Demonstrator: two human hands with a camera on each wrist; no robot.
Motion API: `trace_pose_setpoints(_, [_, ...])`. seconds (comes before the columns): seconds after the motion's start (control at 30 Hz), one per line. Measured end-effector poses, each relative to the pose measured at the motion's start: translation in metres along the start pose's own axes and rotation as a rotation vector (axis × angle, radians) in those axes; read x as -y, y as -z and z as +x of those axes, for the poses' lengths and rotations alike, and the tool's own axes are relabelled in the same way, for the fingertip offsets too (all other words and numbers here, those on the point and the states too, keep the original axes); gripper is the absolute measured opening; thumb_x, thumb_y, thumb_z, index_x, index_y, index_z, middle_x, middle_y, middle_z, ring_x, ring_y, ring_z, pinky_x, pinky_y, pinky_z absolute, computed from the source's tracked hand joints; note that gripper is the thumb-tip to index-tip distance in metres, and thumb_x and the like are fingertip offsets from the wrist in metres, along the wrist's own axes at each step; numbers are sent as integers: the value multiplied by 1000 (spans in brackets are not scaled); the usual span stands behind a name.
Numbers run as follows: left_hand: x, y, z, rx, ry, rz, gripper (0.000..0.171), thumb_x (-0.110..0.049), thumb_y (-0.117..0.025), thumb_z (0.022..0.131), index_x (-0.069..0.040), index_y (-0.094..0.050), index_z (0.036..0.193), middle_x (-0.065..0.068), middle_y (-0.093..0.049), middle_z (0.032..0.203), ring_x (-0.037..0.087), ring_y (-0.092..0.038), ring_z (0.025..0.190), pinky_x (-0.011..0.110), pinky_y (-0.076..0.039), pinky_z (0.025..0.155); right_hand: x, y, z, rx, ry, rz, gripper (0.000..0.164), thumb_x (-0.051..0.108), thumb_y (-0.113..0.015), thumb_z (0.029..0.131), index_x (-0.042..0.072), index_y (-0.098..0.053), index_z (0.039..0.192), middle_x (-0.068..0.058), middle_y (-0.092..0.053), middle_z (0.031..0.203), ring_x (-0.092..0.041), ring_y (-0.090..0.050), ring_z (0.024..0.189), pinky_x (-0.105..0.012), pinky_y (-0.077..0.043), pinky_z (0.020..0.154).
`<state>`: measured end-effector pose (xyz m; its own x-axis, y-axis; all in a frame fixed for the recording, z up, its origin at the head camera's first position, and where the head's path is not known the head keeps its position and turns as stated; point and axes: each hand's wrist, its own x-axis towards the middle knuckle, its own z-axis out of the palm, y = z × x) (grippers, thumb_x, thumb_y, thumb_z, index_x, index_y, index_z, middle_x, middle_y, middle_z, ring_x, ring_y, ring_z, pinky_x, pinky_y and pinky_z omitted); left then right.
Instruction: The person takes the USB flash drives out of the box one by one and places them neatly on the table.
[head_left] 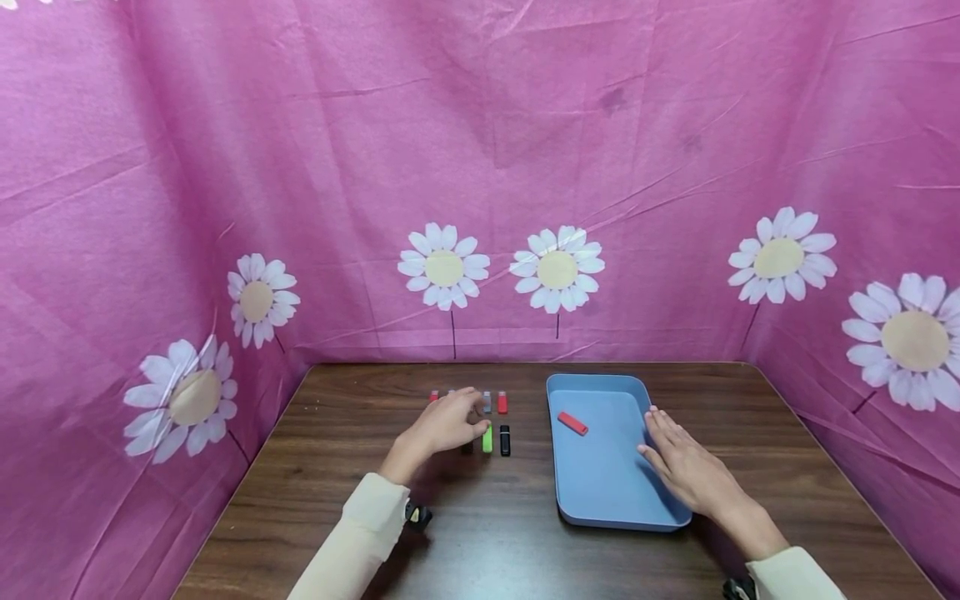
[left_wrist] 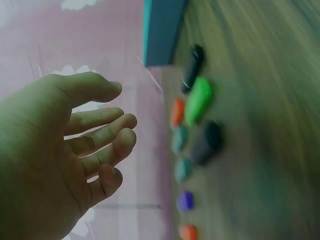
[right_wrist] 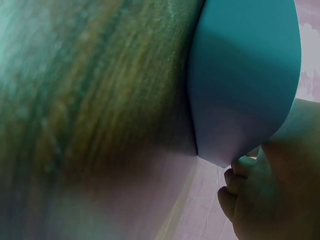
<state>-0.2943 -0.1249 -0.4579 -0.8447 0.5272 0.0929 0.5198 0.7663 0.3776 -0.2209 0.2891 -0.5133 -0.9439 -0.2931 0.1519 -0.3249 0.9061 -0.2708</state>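
Note:
My left hand (head_left: 447,422) hovers over two rows of small USB flash drives, its fingers loosely bent and holding nothing. In the near row lie a green drive (head_left: 487,439), a black drive (head_left: 505,441) and a dark drive (left_wrist: 207,144) that the hand partly covers in the head view. A red drive (head_left: 502,403) ends the far row, beside a pale translucent drive (head_left: 487,402); a purple drive (left_wrist: 185,201) shows in the left wrist view. Straight fingers of my right hand (head_left: 688,467) rest on the right rim of a blue tray (head_left: 611,500). Inside the tray lies another red drive (head_left: 573,423).
The brown wooden table (head_left: 495,558) reaches back to a pink cloth (head_left: 495,150) printed with daisies, which hangs at the back and both sides. The tray's raised wall (right_wrist: 245,75) stands up from the tabletop at the right.

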Motion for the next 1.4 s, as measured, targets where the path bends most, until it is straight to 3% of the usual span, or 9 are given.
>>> trace_pose_setpoints(0.17, [-29,6,6,2,-60,-8,28,-26,-70,102,-11,-75,125,-2,-76,112,10,-71,93,29,-57,80,0,2,0,-2,3,-1,68,39,-49,114,-12,-39,158,-34,-35,166,-52,-36,153,-66,-35,120])
trace_pose_setpoints(0.37, [-64,8,17,-10,-122,29,26,-28,-68,104,-15,-76,125,-3,-77,114,10,-72,93,32,-57,82,-1,4,2,13,-8,-7,70,41,-47,114,-12,-36,159,-33,-33,167,-52,-33,155,-66,-32,122])
trace_pose_setpoints(0.57, [-92,-1,31,-27,-144,76,24,-24,-67,103,-15,-77,123,-5,-75,111,2,-65,86,24,-53,73,-2,5,3,4,5,-18,69,39,-48,114,-13,-39,158,-33,-36,166,-52,-35,154,-66,-34,121])
trace_pose_setpoints(0.7, [-104,-13,44,-56,-146,109,23,-21,-67,102,-13,-78,120,-3,-75,107,4,-60,78,21,-47,63,-4,6,3,-1,16,-20,67,38,-50,113,-13,-40,156,-34,-38,164,-52,-37,153,-65,-35,120])
trace_pose_setpoints(0.83, [-113,-26,57,-87,-123,171,17,-23,-69,100,-15,-80,111,-4,-75,102,6,-61,79,22,-46,59,-4,6,3,17,12,-14,67,38,-50,113,-13,-41,156,-34,-38,164,-52,-37,153,-66,-35,120])
trace_pose_setpoints(0.9, [-116,-32,63,-78,-101,201,13,-23,-69,100,-15,-79,99,-3,-72,94,7,-56,75,23,-43,56,-5,5,2,23,11,-13,68,39,-50,113,-12,-41,156,-34,-38,164,-52,-37,153,-66,-35,120])
trace_pose_setpoints(1.07, [-125,-45,78,-5,-26,257,37,-27,-68,101,-16,-55,68,-1,-62,83,11,-45,70,27,-40,54,-4,5,2,15,14,-20,67,38,-51,113,-12,-42,156,-33,-39,164,-52,-38,153,-66,-36,119])
trace_pose_setpoints(1.23, [-134,-54,90,66,62,337,43,-36,-69,101,-20,-56,64,-1,-72,103,14,-61,95,32,-55,67,-4,5,1,8,12,-28,66,37,-51,113,-12,-42,156,-33,-40,163,-51,-38,153,-66,-36,120])
trace_pose_setpoints(1.4, [-141,-62,98,128,120,387,38,-43,-69,101,-20,-66,71,2,-74,116,18,-65,111,34,-59,75,-4,4,0,14,6,-30,67,38,-51,113,-11,-42,156,-33,-39,164,-51,-38,153,-66,-36,120])
